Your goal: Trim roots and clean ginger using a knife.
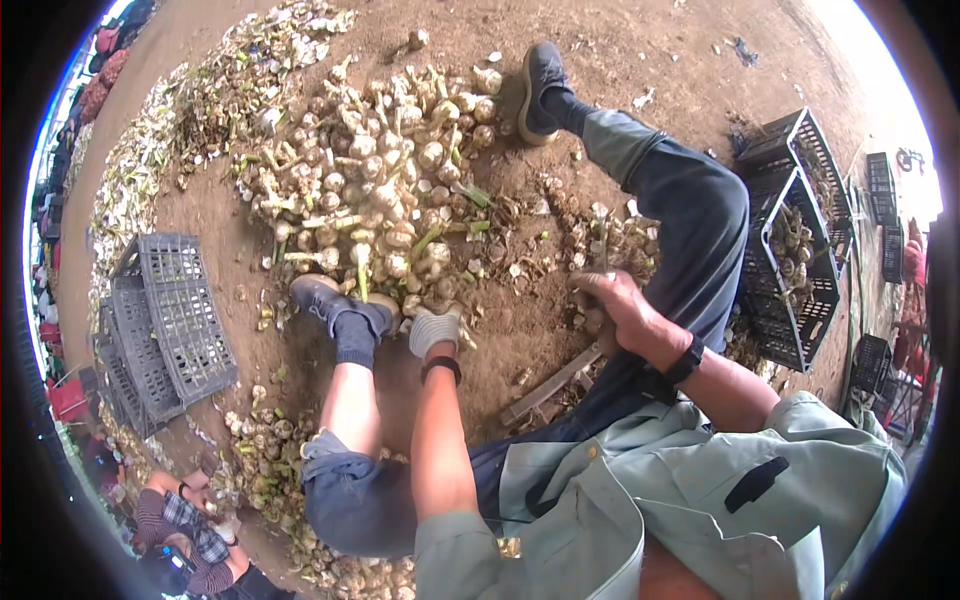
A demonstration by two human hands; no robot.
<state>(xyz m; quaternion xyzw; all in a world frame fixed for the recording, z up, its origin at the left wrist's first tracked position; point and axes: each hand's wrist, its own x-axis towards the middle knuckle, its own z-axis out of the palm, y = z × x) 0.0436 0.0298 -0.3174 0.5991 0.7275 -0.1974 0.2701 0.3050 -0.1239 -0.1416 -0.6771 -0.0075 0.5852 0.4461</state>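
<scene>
My left hand (433, 334), in a pale striped glove, reaches the near edge of a large heap of garlic bulbs (386, 169) with stems. Its fingers are hidden among the bulbs beside my shoe, so whether it grips one cannot be told. My bare right hand (619, 307) is curled near my bent knee, closed around a tool whose thin, blade-like part (604, 240) points away from me. The tool's handle is mostly covered by the fingers. Cut roots and scraps (577, 217) lie on the soil just beyond this hand.
Stacked black plastic crates (187, 315) stand at left; crates (806, 337) holding garlic are at right. Trimmings (139, 172) form a long strip at upper left. A wooden strip (551, 382) lies between my legs. A co-worker (191, 525) sits at lower left near more garlic (270, 450).
</scene>
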